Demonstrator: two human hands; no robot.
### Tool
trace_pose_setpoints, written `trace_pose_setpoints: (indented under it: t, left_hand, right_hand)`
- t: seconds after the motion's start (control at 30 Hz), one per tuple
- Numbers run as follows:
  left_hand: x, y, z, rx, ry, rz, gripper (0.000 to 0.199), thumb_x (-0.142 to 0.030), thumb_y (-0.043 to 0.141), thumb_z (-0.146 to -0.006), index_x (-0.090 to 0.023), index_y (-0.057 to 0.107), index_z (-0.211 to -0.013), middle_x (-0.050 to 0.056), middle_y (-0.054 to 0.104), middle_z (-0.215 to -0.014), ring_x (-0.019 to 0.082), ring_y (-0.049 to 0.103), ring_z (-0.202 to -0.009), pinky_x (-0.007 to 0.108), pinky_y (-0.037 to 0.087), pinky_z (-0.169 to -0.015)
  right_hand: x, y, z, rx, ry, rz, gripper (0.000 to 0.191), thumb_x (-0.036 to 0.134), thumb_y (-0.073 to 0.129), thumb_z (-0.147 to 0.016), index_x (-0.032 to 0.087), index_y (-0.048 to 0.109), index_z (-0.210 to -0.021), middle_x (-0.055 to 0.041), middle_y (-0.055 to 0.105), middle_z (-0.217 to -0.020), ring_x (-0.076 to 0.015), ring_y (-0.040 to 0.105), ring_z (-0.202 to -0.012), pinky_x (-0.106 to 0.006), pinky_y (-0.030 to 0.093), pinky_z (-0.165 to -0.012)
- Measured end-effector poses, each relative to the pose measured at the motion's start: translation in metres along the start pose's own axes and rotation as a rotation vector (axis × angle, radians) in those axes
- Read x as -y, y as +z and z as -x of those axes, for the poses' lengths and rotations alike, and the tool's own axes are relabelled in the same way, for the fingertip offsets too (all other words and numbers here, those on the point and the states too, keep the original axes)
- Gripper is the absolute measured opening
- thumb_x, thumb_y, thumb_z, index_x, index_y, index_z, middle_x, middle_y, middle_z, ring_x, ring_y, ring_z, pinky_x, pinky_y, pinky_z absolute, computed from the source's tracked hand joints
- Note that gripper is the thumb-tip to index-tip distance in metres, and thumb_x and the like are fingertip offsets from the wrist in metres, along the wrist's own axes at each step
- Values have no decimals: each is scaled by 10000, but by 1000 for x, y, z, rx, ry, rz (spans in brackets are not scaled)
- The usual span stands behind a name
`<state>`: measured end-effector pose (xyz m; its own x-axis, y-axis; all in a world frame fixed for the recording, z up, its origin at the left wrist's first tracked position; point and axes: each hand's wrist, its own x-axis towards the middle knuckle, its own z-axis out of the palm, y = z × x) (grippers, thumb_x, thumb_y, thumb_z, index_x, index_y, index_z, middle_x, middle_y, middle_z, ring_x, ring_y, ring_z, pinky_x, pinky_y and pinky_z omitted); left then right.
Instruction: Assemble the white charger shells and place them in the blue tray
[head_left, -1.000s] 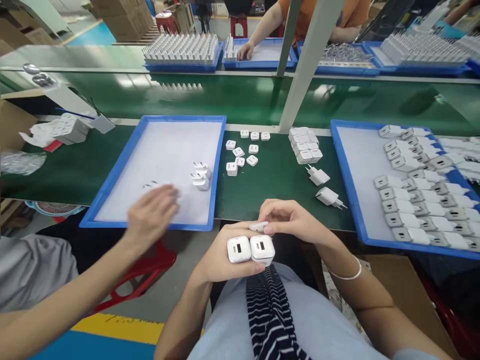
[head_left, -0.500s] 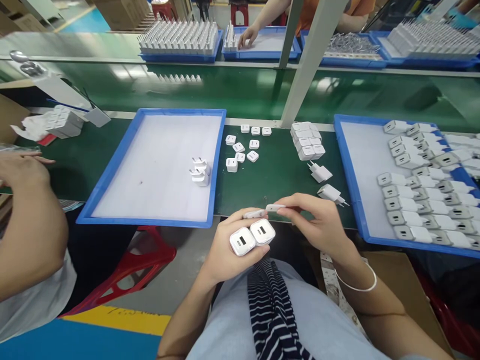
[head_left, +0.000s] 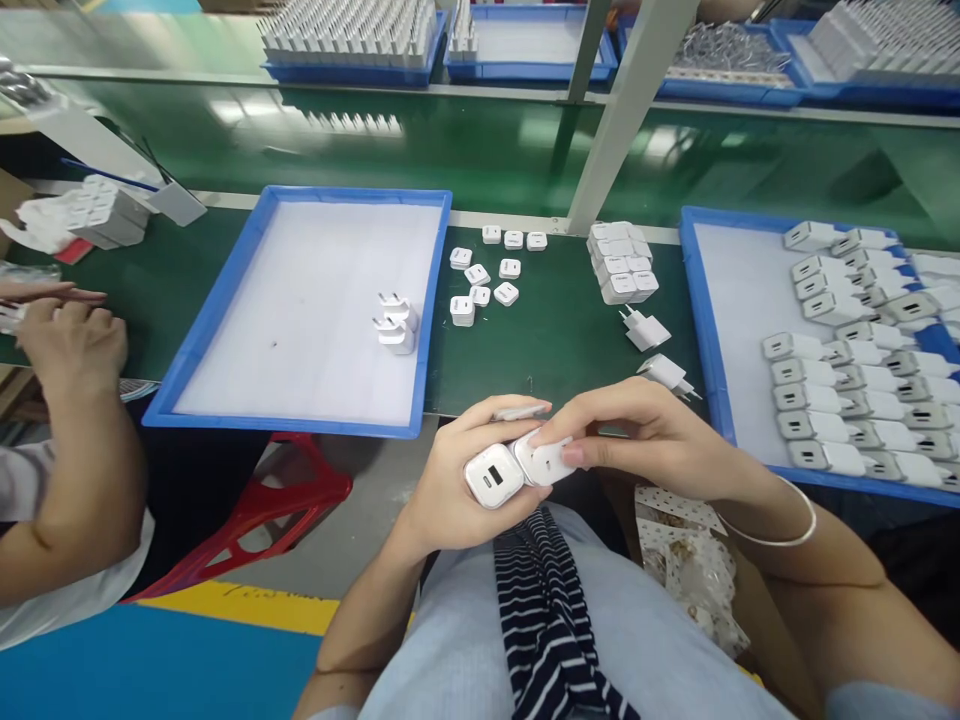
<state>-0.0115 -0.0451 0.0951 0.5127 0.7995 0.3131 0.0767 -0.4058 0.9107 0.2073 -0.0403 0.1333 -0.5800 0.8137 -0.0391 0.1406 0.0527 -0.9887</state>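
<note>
My left hand (head_left: pixel 439 490) is wrapped around two white USB chargers held side by side. The nearer charger (head_left: pixel 487 482) shows its port face. Over the end of the other one lies a flat white cover (head_left: pixel 541 460) with small holes, which my right hand (head_left: pixel 649 435) pinches by its edge. Whether the cover is seated or only resting there, I cannot tell. A second thin white piece (head_left: pixel 519 412) sticks out between my left fingers. Beyond my hands, several small white end pieces (head_left: pixel 477 274) are scattered on the green bench (head_left: pixel 517 350).
To the left, a blue-rimmed tray (head_left: pixel 281 424) carries two plug chargers (head_left: pixel 395 325). Another blue tray (head_left: pixel 716 370) at right holds rows of chargers (head_left: pixel 806 398). Two loose plug chargers (head_left: pixel 646 328) lie before stacked white blocks (head_left: pixel 622 262). A metal post (head_left: pixel 626 120) rises behind. A co-worker's hand (head_left: pixel 71 340) is at far left.
My right hand has brought the flat white cover down over the right charger's port face. The camera view has tipped downward slightly. The co-worker's hand behind the bench has left view.
</note>
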Motion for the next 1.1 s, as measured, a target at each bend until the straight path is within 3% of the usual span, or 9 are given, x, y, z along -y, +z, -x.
trace_pose_setpoints:
  t: [0.73, 1.1]
  left_hand:
    - [-2, 1, -4, 35, -6, -68, 416, -129, 727, -718, -204, 661, -1122, 98, 643, -1199, 250, 636, -1101, 369, 545, -924]
    - [-3, 1, -4, 76, -31, -89, 330, -164, 727, -733, -192, 683, -1060, 89, 664, -1138, 227, 657, -1037, 328, 551, -884]
  right_hand:
    - [0, 1, -7, -26, 36, 17, 131, 249, 665, -892, 155, 734, -951, 7, 604, -672, -110, 499, -608, -248, 400, -573]
    - [1, -5, -8, 60, 109, 13, 167, 318, 678, -890, 172, 657, -967, 33, 516, -639, -111, 481, -626, -240, 383, -575]
